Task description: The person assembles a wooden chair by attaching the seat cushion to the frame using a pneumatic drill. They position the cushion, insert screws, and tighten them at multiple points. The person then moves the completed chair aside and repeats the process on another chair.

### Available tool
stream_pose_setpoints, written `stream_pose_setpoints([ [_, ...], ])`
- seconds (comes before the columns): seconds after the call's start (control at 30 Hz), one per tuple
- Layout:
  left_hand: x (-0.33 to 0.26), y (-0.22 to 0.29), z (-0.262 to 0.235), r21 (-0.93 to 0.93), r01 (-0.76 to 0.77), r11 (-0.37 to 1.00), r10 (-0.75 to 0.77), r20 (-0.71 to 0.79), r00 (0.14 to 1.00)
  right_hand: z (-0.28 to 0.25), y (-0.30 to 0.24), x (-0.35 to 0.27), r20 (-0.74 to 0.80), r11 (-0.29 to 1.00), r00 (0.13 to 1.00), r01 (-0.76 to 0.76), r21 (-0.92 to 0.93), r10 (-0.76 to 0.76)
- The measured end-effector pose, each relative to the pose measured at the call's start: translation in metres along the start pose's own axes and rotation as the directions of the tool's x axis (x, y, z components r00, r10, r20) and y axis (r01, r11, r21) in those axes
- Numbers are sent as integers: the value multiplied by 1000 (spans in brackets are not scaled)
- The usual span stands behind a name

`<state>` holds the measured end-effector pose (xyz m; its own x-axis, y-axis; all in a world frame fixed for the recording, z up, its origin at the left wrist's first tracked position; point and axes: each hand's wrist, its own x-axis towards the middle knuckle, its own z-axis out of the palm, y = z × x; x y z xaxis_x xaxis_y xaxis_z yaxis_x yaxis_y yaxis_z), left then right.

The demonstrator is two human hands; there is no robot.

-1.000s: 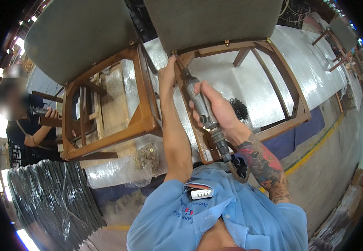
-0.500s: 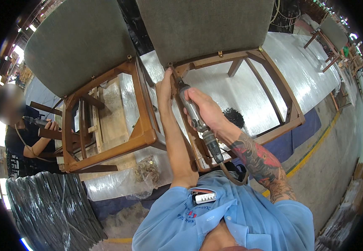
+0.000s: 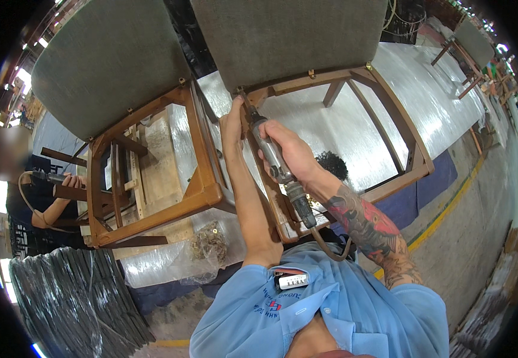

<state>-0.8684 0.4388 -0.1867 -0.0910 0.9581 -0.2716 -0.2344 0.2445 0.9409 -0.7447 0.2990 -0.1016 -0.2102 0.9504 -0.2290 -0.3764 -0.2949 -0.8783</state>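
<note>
Overhead, brown wooden chair frame (image 3: 354, 107), grey-upholstered.

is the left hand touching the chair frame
Touching. The head view shows the left hand pressed flat against the wooden chair frame beside the tool tip.

Two chair frames lie side by side on the counter (image 3: 354, 137), one frame (image 3: 151, 179) to the left, the other frame (image 3: 354, 113) to the right, with a bag of screws (image 3: 208, 247) before them and a stack of strips (image 3: 68, 304) at lower left.
</note>
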Motion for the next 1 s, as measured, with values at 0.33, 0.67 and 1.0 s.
stream_pose_setpoints([
  [0.33, -12, -5, 8, -139, 4, 990, 5, 69, 998, -3, -4, -5, 11, 999, 1000, 0, 54, 0],
  [0.67, -98, -86, -65, -689, 207, 694, -238, 52, 970, -82, -47, -120, 176, 973, 973, -177, 145, 150],
  [1.0, -156, 42, 39, -377, -216, 901, 170, -154, 973, -189, -69, -174, 322, 985, 944, -119, 127, 73],
])
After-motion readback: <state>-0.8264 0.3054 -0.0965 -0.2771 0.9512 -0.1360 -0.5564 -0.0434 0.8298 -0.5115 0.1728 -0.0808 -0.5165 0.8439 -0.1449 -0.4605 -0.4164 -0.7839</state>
